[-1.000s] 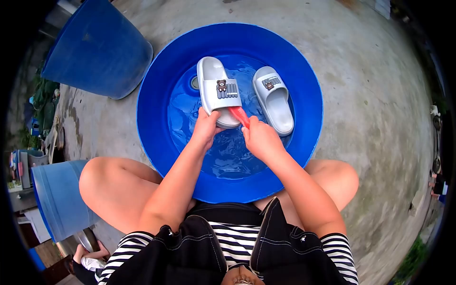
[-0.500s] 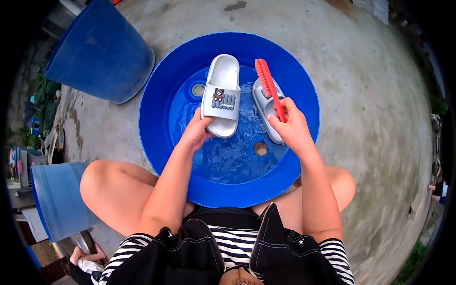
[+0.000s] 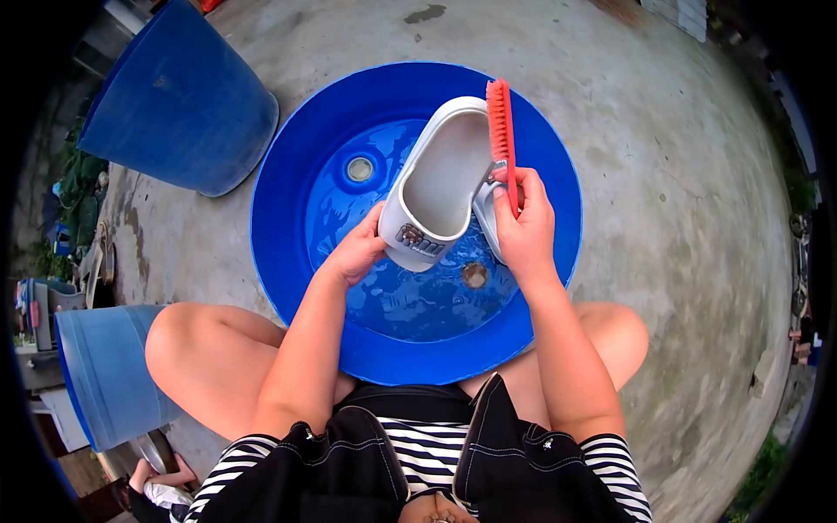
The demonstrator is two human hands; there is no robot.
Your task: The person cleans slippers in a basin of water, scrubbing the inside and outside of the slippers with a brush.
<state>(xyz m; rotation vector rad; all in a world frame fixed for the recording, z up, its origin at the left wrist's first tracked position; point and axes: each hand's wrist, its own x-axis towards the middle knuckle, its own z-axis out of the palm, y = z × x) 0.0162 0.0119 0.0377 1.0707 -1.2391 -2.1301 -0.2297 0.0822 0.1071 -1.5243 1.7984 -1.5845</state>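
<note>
My left hand [image 3: 359, 247] grips the lower end of a light grey slide slipper [image 3: 446, 170], which is tilted over the water. A small bear picture shows on its strap. In my right hand [image 3: 527, 228] is a red scrubbing brush [image 3: 503, 131], upright, with its bristles facing the slipper's right edge. Whether they touch I cannot tell. A second slipper [image 3: 486, 216] lies in the blue basin [image 3: 283, 235], mostly hidden behind the first slipper and my right hand. Shallow water covers the basin's floor.
A tall blue tub [image 3: 179, 96] stands at the upper left, and a lighter blue barrel [image 3: 118, 375] is by my left knee. Concrete ground [image 3: 689, 218] surrounds the basin. Part of another person [image 3: 166, 484] shows at the lower left.
The held slipper has been raised and turned, its upper end swinging right. The brush has become more upright and moved up alongside it. More of the second slipper is now covered.
</note>
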